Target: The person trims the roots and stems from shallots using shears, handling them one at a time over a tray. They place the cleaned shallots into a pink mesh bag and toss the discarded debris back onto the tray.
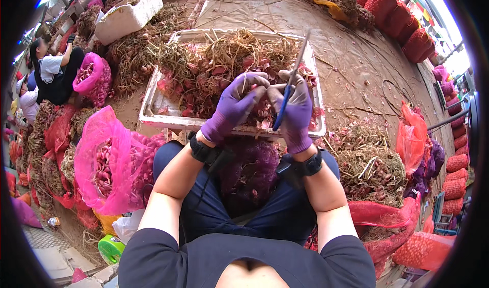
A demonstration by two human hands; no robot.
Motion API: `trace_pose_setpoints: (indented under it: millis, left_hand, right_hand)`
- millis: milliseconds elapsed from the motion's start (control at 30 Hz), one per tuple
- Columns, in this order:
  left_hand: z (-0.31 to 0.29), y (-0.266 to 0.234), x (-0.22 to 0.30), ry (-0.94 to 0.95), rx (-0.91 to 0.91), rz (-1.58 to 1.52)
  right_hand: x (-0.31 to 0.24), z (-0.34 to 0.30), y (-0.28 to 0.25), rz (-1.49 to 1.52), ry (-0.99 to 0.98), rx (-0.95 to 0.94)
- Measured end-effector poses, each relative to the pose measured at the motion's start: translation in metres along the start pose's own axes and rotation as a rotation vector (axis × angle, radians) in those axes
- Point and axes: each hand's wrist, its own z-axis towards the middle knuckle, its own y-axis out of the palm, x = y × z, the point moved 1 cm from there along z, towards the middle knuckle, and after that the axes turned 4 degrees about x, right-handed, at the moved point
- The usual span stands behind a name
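And the right hand (295, 107) grips the blue-handled knife (299, 58), blade pointing far! Left hand (237, 104) just to its left, fingers curled, contents hard to tell; white tray (173, 121) below, dry stalks (239, 48) heaped on the far side.

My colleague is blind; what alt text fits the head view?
A purple-gloved left hand and right hand, the latter holding a knife, are close together over a white box heaped with dry stalks and reddish bulbs. A pink net bag sits at left.
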Motion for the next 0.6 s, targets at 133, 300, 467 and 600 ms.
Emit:
trace_pose_setpoints:
  millis: [133,300,467,600]
  left_hand:
    - [-0.001,0.000,-0.004,-0.073,0.063,-0.072]
    - [-0.004,0.004,-0.002,-0.199,0.169,-0.130]
    - [0.001,0.001,-0.011,-0.141,0.342,-0.197]
    - [0.005,-0.007,-0.021,-0.193,0.314,-0.519]
  right_hand:
    - [0.015,-0.007,0.005,-0.157,-0.153,0.016]
    - [0.005,-0.012,0.011,-0.160,-0.192,0.040]
    - [-0.011,-0.010,0.010,-0.215,-0.255,0.023]
    - [-0.012,-0.001,0.001,-0.027,-0.238,0.070]
